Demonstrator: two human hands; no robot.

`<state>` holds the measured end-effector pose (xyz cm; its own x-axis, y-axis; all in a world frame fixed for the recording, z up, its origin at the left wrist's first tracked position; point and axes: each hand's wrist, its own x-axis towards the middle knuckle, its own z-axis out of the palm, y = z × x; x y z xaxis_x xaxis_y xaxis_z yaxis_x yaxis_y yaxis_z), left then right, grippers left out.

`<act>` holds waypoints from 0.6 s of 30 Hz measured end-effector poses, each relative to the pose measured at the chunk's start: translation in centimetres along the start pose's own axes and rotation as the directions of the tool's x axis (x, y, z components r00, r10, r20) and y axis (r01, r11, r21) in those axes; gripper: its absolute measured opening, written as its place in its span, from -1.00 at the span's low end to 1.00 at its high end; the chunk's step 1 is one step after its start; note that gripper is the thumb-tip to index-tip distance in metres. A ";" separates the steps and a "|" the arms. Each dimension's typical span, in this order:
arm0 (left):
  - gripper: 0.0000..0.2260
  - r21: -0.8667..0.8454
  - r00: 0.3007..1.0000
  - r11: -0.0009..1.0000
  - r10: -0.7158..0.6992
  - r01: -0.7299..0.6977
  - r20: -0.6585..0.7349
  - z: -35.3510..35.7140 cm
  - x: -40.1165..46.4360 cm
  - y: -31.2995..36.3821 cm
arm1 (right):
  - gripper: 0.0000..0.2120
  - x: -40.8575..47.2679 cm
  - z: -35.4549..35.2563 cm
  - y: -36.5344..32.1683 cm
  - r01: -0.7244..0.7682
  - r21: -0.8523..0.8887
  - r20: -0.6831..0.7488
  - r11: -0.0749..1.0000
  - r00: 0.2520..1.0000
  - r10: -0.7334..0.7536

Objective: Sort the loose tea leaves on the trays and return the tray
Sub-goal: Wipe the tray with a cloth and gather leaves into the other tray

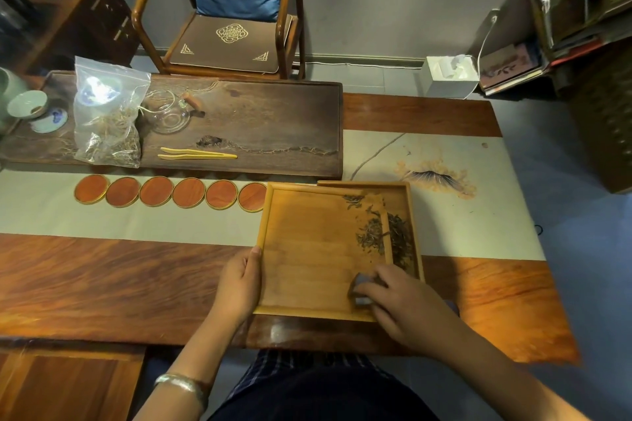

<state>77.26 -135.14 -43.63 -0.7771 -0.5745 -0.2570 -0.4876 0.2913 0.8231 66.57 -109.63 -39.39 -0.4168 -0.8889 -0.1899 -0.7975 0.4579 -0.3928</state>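
Observation:
A light wooden tray (307,249) lies on the table in front of me, overlapping a second tray (407,195) that shows at its right and far side. Dark loose tea leaves (372,232) lie near the upper tray's right rim, and more leaves (402,239) lie in the tray under it. My left hand (239,284) grips the upper tray's left rim, thumb on top. My right hand (400,301) holds a small grey object (362,287) at the tray's near right corner.
A dark tea board (273,120) across the table carries a plastic bag of tea (109,116), a glass pot (169,113), yellow tongs (196,153) and a celadon cup (27,104). Several round red coasters (171,192) line the runner. A chair (225,10) stands behind.

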 end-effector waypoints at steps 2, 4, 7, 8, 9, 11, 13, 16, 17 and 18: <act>-0.59 -0.009 1.000 1.000 -0.001 0.001 0.014 0.1 -0.1 -0.1 | -0.71 0.2 0.1 0.5 -0.043 0.005 -0.044 0.999 0.998 0.043; -0.59 -0.014 1.000 1.000 0.000 0.000 0.024 0.2 -0.1 -0.2 | -0.71 0.5 0.3 1.2 -0.088 -0.003 -0.071 0.996 0.994 0.088; -0.59 -0.016 0.999 1.000 0.006 -0.005 0.043 0.3 -0.3 -0.4 | -0.71 1.4 0.7 2.2 -0.159 -0.031 -0.104 0.987 0.982 0.155; -0.59 -0.015 0.999 1.000 0.008 -0.007 0.048 0.3 -0.3 -0.4 | -0.71 1.7 0.8 2.6 -0.180 -0.036 -0.118 0.983 0.977 0.175; -0.59 -0.013 0.999 1.000 0.012 -0.012 0.051 0.3 -0.4 -0.4 | -0.72 2.1 0.8 2.9 -0.199 -0.040 -0.135 0.979 0.972 0.192; -0.58 -0.016 0.998 0.999 0.033 -0.032 0.047 0.4 -0.6 -0.3 | -0.72 2.9 0.8 3.6 -0.229 -0.045 -0.170 0.972 0.961 0.218; -0.57 -0.027 0.998 0.999 0.041 -0.040 0.047 0.5 -0.8 -0.3 | -0.71 3.6 0.8 4.3 -0.264 -0.040 -0.196 0.964 0.948 0.251; -0.56 -0.048 0.997 0.998 0.037 -0.034 0.066 0.6 -0.8 -0.4 | -0.71 4.7 0.9 5.4 -0.317 -0.011 -0.215 0.948 0.927 0.308; -0.56 -0.050 0.996 0.998 0.039 -0.035 0.076 0.6 -0.9 -0.5 | -0.71 5.0 0.9 5.8 -0.333 0.008 -0.216 0.943 0.920 0.327; -0.57 -0.045 0.996 0.998 0.044 -0.040 0.082 0.5 -0.9 -0.6 | -0.71 5.2 0.9 6.0 -0.344 0.033 -0.217 0.938 0.914 0.343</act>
<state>78.02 -134.37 -44.15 -0.8276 -0.4969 -0.2612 -0.4376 0.2795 0.8546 60.01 -111.51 -43.56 -0.7489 -0.6530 -0.1129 -0.5907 0.7350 -0.3329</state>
